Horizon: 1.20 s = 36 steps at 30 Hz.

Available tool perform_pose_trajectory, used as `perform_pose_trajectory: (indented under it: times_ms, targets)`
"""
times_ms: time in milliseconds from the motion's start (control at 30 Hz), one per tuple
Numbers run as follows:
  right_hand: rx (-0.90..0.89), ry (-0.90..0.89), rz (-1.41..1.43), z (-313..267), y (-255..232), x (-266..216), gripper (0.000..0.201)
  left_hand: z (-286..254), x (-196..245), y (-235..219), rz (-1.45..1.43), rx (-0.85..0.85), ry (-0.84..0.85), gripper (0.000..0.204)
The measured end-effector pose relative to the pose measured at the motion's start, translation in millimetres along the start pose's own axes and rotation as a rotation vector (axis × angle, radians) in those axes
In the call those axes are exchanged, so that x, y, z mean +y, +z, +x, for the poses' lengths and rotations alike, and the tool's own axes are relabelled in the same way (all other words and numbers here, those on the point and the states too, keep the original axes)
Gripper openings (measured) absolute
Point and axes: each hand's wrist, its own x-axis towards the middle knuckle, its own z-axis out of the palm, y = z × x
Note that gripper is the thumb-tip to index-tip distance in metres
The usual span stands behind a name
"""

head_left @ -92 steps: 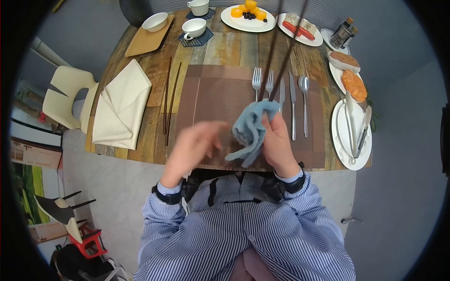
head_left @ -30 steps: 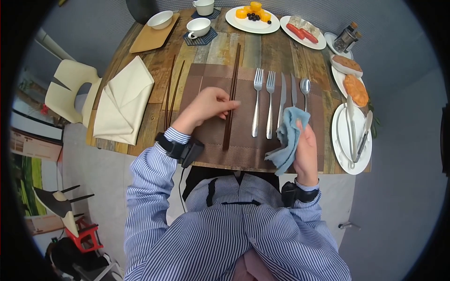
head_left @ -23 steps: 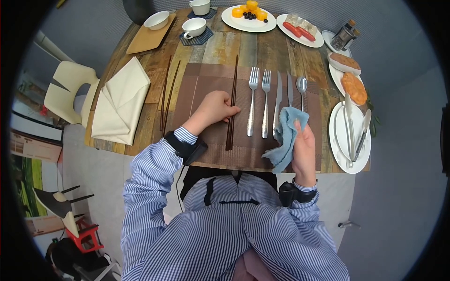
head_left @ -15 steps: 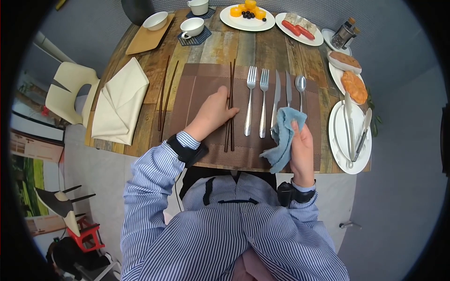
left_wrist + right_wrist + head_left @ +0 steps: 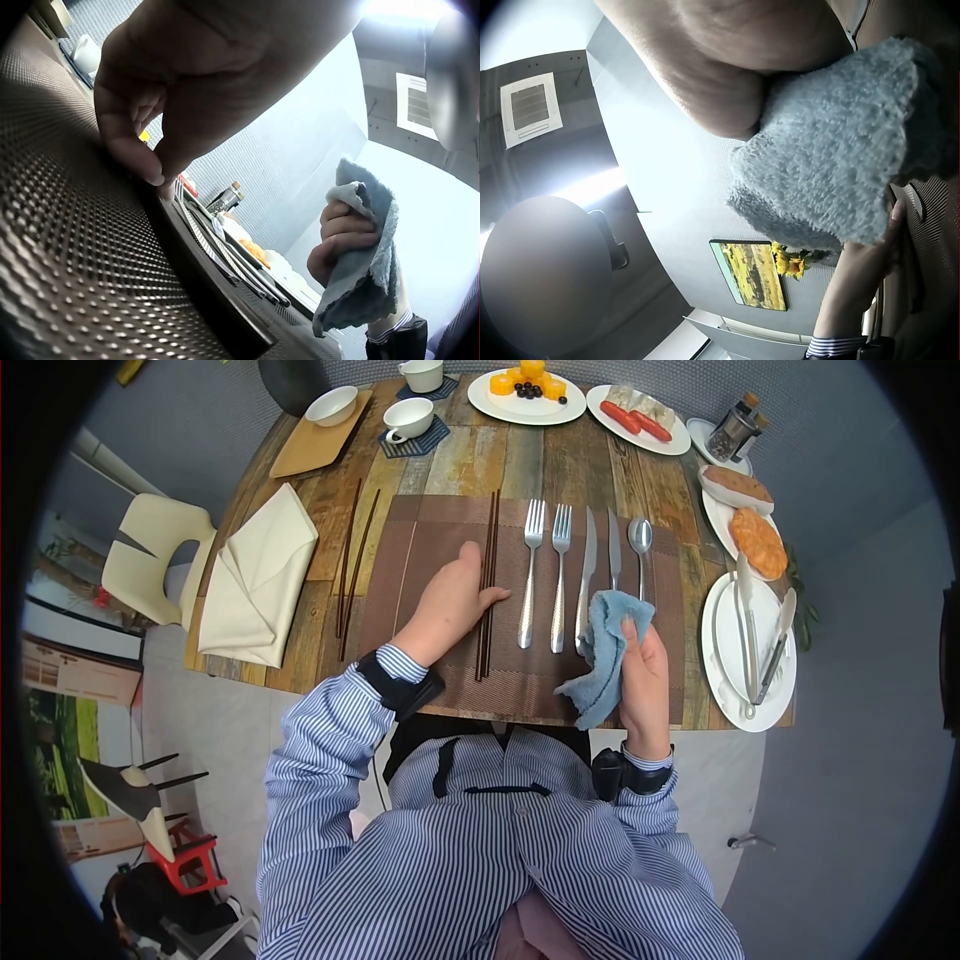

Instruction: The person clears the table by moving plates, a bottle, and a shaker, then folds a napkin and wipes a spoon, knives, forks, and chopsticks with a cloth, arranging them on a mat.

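A pair of dark brown chopsticks (image 5: pixel 488 590) lies lengthwise on the brown placemat (image 5: pixel 425 520), the sticks close side by side. My left hand (image 5: pixel 452 605) pinches them low over the mat, thumb on their right side and fingers on their left. In the left wrist view, the fingertips (image 5: pixel 154 178) are right at the dark chopstick. My right hand (image 5: pixel 648 680) grips a crumpled blue cloth (image 5: pixel 608 660) over the mat's right part, just below the knives and spoon. The cloth hides some of that hand's fingers in the right wrist view.
Two forks (image 5: pixel 530 575), two knives (image 5: pixel 588 560) and a spoon (image 5: pixel 640 540) lie right of the chopsticks. Another chopstick pair (image 5: pixel 350 565) and a cream napkin (image 5: pixel 262 585) are at the left. An oval plate with tongs (image 5: pixel 722 705) stands right; food plates and cups line the back.
The chopsticks, earlier held upright in the cloth by my right hand, now lie on the mat. My left hand has drawn them together and slightly left. My right hand moved right with the cloth.
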Motion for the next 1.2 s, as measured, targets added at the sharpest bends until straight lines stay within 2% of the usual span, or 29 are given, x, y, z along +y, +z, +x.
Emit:
perform_pose_trajectory:
  times_ms: [67, 300, 467, 700, 800, 900, 967, 1200]
  targets:
    - [-0.002, 0.002, -0.001, -0.6, 0.0, -0.7, 0.032, 0.1, 6.9, -5.8, -0.025, -0.073, -0.04, 0.042]
    - [-0.025, 0.004, -0.009, -0.7, -1.7, 0.3, 0.033, -6.0, 0.5, 1.8, -0.081, -0.06, 0.008, 0.041]
    - [-0.023, 0.005, -0.019, -1.0, -0.1, 0.0, 0.033, -11.5, 3.2, 1.2, -0.117, -0.082, 0.07, 0.06]
    - [-0.016, 0.019, -0.013, -1.4, 0.5, 1.1, 0.032, -12.8, 4.4, 0.4, -0.073, -0.093, 0.096, 0.061]
    - [-0.03, 0.016, -0.027, -1.0, -1.0, 2.8, 0.032, -11.6, 0.6, 2.6, -0.048, -0.052, 0.17, 0.061]
    - [-0.038, 0.016, -0.065, -1.1, -0.3, 1.6, 0.031, -10.6, 1.7, 0.4, -0.043, -0.107, 0.146, 0.062]
    - [-0.039, 0.021, -0.066, -0.8, 0.4, 1.1, 0.031, -10.0, -1.7, 3.2, -0.034, -0.059, 0.212, 0.063]
    - [-0.015, 0.037, -0.036, 0.0, 2.9, 2.8, 0.033, -10.5, -1.0, 1.9, -0.042, -0.098, 0.171, 0.064]
